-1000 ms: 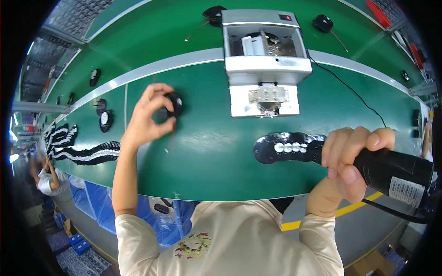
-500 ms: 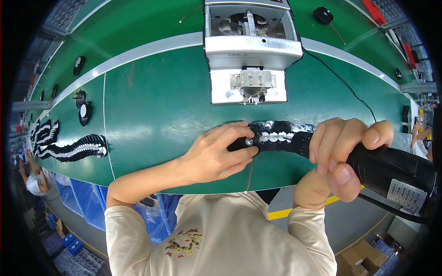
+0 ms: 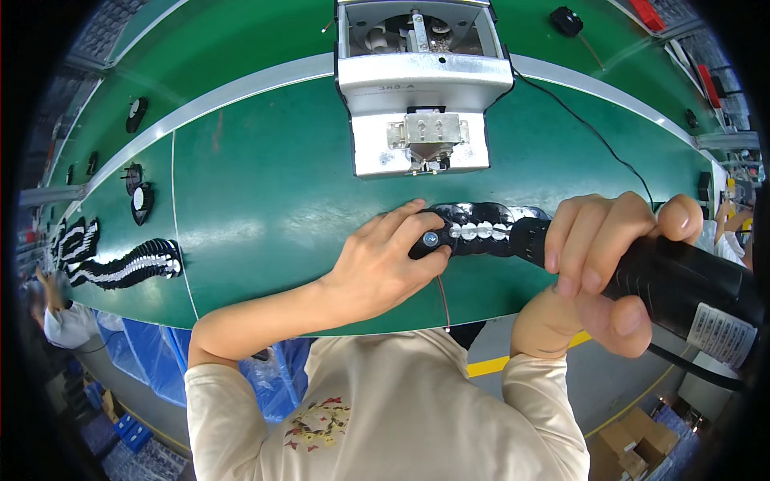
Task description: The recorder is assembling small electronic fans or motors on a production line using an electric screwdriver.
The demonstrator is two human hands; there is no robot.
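I'm pinching a wired black part (image 3: 431, 239) in my left hand (image 3: 377, 264) at frame centre, right hand (image 3: 605, 264) gripping a black cylindrical tool (image 3: 682, 284), frame right.

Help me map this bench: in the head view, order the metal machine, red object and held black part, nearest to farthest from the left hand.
1. Held black part, in the left hand.
2. Metal machine, ahead.
3. Red object, at top right.
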